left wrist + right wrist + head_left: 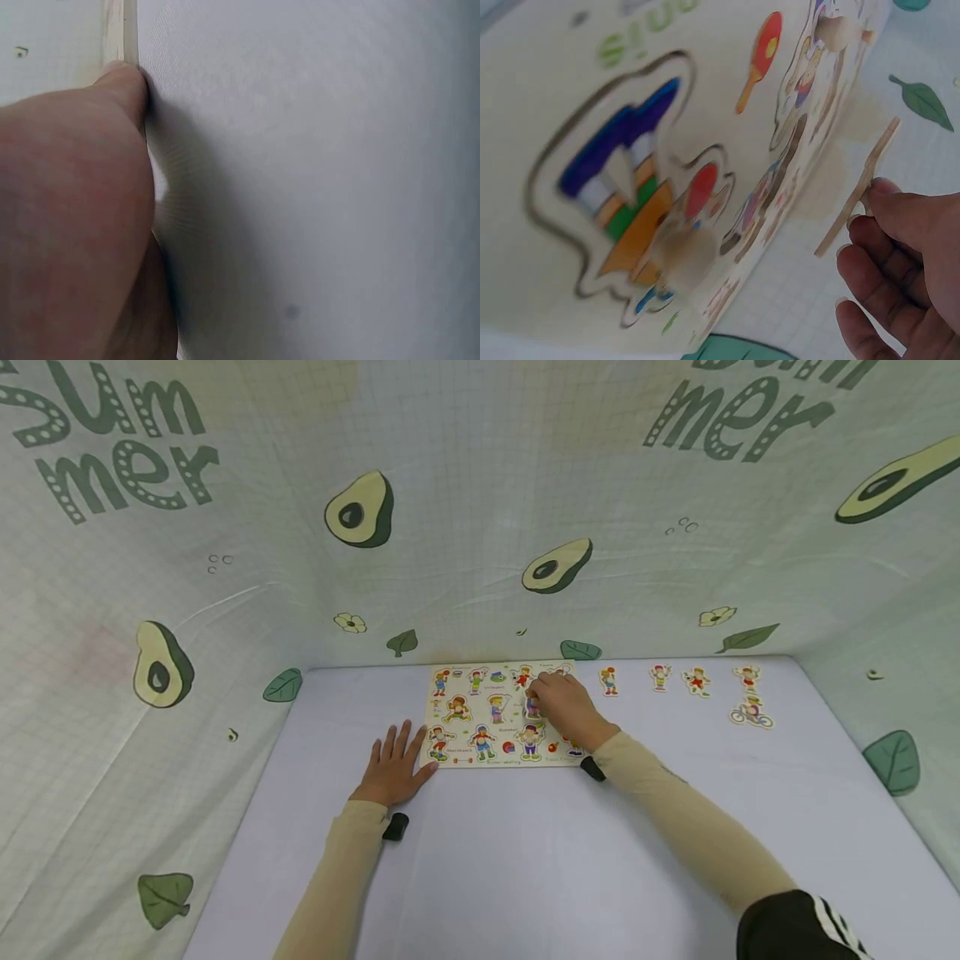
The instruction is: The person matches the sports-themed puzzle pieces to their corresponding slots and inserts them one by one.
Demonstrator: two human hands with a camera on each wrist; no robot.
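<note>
A wooden puzzle board (478, 723) with cartoon sports figures lies at the far side of the table. My right hand (566, 703) is over its right half, pinching a thin wooden puzzle piece (864, 184) by its knob. In the right wrist view that piece shows edge-on, held above the board, so its picture is hidden there. My left hand (392, 772) rests palm down with fingers spread at the board's lower left corner. Its thumb (120, 86) touches the board's edge. A tennis figure with a round knob (686, 259) sits in the board near the right wrist.
Loose figure pieces lie right of the board: one close by (609, 682), two farther along (660, 677) (697, 682), then an upper one (747, 677) above a cyclist piece (752, 713). Behind the white table (487, 860) hangs an avocado-print cloth (450, 585).
</note>
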